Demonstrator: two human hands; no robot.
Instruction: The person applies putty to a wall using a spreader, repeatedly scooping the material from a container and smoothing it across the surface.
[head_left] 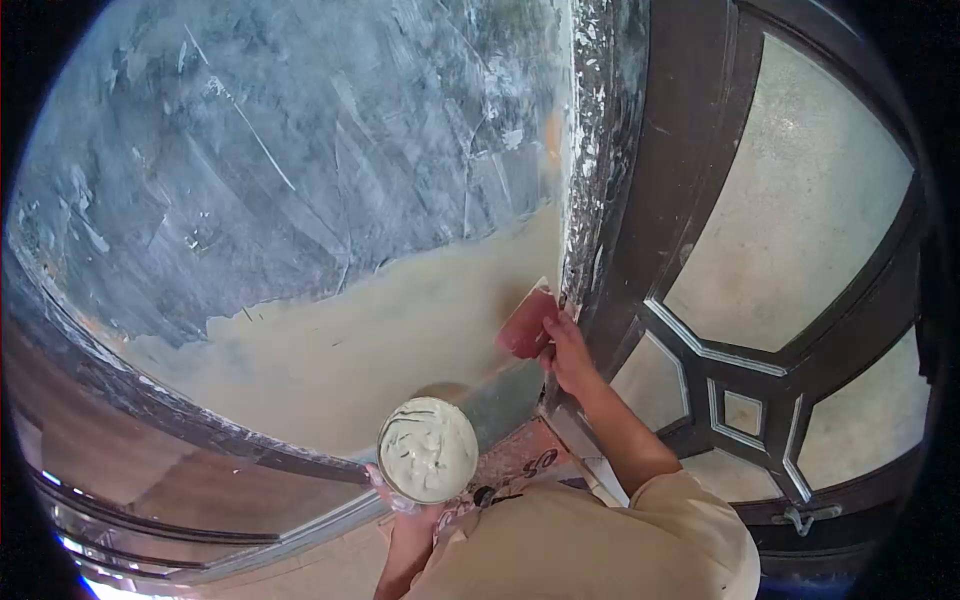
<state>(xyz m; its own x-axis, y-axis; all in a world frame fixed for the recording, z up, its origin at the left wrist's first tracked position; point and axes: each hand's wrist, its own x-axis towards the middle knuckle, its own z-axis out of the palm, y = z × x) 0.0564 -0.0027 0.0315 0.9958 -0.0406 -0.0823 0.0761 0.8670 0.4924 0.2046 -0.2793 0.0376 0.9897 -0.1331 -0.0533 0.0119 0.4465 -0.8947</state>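
Note:
My left hand (398,492), smeared with white, holds a round tub of pale putty (428,450) from below, low in front of the wall. The putty has ridges and lumps on top. In my right hand (568,352) is a reddish flat scraper (528,322), its face near the wall beside the dark frame and some pale paste along its upper corner. The wall's lower part bears a smooth cream coat (400,330); above it the surface (300,150) is patchy blue-grey with scratches and white marks.
A dark door with frosted panels (795,200) stands at the right, with a metal latch (800,518) low down. A paint-flecked frame (592,130) borders the wall. An orange-red printed item (525,452) lies below. Brown horizontal ledges (150,450) run along the lower left.

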